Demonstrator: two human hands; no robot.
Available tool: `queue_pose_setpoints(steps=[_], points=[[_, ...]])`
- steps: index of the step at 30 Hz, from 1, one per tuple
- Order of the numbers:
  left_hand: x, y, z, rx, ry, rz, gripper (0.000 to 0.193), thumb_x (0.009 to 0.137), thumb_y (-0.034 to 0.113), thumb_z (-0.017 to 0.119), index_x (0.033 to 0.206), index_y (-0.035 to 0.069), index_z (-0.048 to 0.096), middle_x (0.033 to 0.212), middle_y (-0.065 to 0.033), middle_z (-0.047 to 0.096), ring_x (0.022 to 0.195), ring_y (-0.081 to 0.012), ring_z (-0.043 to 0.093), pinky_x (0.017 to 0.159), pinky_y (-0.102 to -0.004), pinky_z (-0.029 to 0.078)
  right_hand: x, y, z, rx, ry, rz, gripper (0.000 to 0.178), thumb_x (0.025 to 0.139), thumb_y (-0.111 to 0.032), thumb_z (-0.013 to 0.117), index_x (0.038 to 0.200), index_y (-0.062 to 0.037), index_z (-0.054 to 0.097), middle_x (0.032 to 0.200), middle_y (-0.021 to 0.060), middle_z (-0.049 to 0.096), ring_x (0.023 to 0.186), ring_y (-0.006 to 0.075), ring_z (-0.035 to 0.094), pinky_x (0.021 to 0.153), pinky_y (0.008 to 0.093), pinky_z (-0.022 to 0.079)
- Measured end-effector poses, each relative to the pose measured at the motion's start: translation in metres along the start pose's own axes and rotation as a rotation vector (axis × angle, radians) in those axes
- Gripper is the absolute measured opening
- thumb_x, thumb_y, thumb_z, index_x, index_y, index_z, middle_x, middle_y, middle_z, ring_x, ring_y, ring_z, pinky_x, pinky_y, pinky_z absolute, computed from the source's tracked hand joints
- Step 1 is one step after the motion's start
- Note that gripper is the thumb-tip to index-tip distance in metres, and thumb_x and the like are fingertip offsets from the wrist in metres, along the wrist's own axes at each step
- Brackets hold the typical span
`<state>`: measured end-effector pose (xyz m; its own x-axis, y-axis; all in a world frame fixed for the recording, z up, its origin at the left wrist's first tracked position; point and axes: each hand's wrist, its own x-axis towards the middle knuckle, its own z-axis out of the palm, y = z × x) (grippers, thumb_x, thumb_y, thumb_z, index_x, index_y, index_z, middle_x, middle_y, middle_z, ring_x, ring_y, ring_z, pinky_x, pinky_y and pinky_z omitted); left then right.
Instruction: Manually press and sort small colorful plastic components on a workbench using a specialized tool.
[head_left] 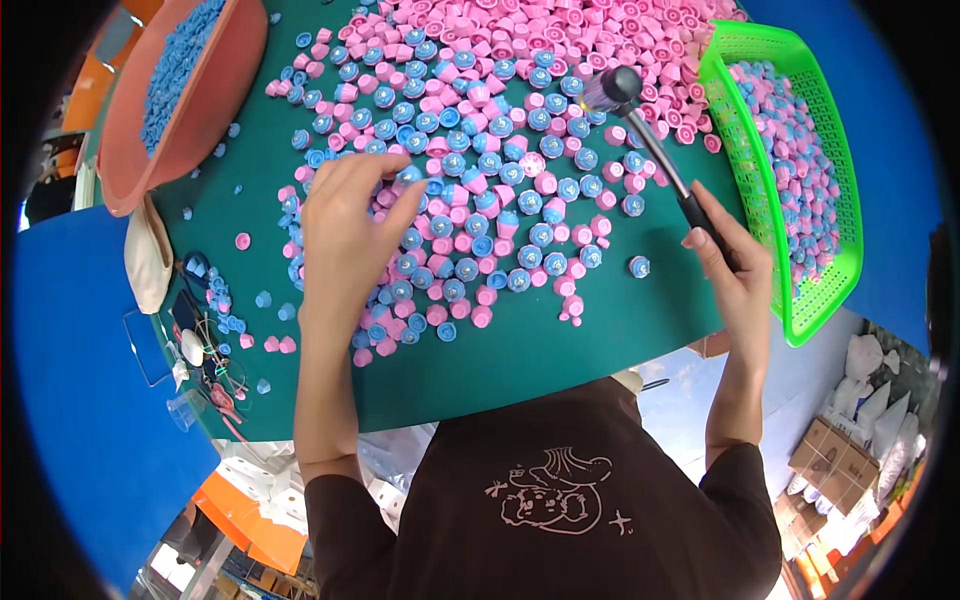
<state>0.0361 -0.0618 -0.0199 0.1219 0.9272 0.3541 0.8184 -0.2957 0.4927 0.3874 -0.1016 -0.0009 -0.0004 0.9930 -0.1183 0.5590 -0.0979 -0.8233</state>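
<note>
My left hand is over the left part of the heap, thumb and fingers closed on a small blue cupcake-shaped piece. My fingers partly hide it. My right hand grips the black handle of a mallet. Its dark round head is raised above the pieces at the upper right, apart from my left hand. Below and between my hands, many small toy cupcakes with pink cups and blue swirled tops lie scattered, some upright and some on their sides. Loose pink cups are piled at the far side.
A bright green basket of pink-and-blue pieces stands at the right. At the upper left, a reddish tub holds blue parts. Cords, a cloth pouch and small items lie along the left edge of the green tabletop.
</note>
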Motion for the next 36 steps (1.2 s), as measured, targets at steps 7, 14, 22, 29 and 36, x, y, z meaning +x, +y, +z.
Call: queue_pose_setpoints(steps=[7, 14, 22, 29, 36], points=[[0.02, 0.002, 0.011, -0.035, -0.208, 0.06, 0.024, 0.078, 0.012, 0.078, 0.099, 0.005, 0.07, 0.09, -0.0071, 0.068, 0.083, -0.0217, 0.06, 0.075, -0.0345, 0.049, 0.012, 0.001, 0.007, 0.047, -0.084, -0.11, 0.042, 0.092, -0.01, 0.068, 0.134, -0.0068, 0.061, 0.099, 0.0034, 0.069, 0.075, 0.0062, 0.053, 0.067, 0.0201, 0.042], [0.032, -0.004, 0.019, -0.068, -0.244, 0.029, 0.028, 0.078, 0.012, 0.078, 0.104, 0.006, 0.07, 0.087, -0.0078, 0.066, 0.077, -0.0205, 0.059, 0.07, -0.033, 0.049, 0.024, -0.001, 0.018, 0.04, -0.084, -0.229, 0.044, 0.089, -0.006, 0.068, 0.133, -0.0048, 0.061, 0.089, 0.0057, 0.068, 0.073, 0.0084, 0.053, 0.067, 0.0222, 0.043], [0.039, -0.018, 0.016, -0.036, -0.178, 0.059, 0.026, 0.077, 0.012, 0.079, 0.101, 0.005, 0.071, 0.093, -0.0078, 0.068, 0.075, -0.0204, 0.059, 0.071, -0.0316, 0.049, 0.033, -0.006, 0.022, 0.022, -0.153, -0.169, 0.044, 0.088, -0.003, 0.067, 0.132, -0.0045, 0.062, 0.093, 0.0089, 0.07, 0.073, 0.0104, 0.055, 0.068, 0.0241, 0.045], [0.042, -0.027, 0.03, 0.032, -0.153, 0.18, 0.021, 0.074, 0.012, 0.078, 0.091, 0.005, 0.069, 0.092, -0.0061, 0.062, 0.083, -0.0256, 0.058, 0.073, -0.0388, 0.048, 0.037, -0.012, 0.029, 0.013, -0.212, -0.168, 0.044, 0.088, -0.002, 0.067, 0.131, -0.0045, 0.062, 0.094, 0.0095, 0.07, 0.075, 0.0123, 0.058, 0.071, 0.0257, 0.047], [0.042, -0.027, 0.03, 0.014, -0.165, 0.173, 0.026, 0.073, 0.01, 0.081, 0.096, 0.005, 0.07, 0.093, -0.006, 0.06, 0.085, -0.0245, 0.057, 0.075, -0.0366, 0.048, 0.041, -0.019, 0.035, -0.017, -0.246, -0.199, 0.044, 0.087, -0.002, 0.067, 0.131, -0.004, 0.062, 0.09, 0.0102, 0.069, 0.072, 0.013, 0.056, 0.068, 0.0263, 0.045]])
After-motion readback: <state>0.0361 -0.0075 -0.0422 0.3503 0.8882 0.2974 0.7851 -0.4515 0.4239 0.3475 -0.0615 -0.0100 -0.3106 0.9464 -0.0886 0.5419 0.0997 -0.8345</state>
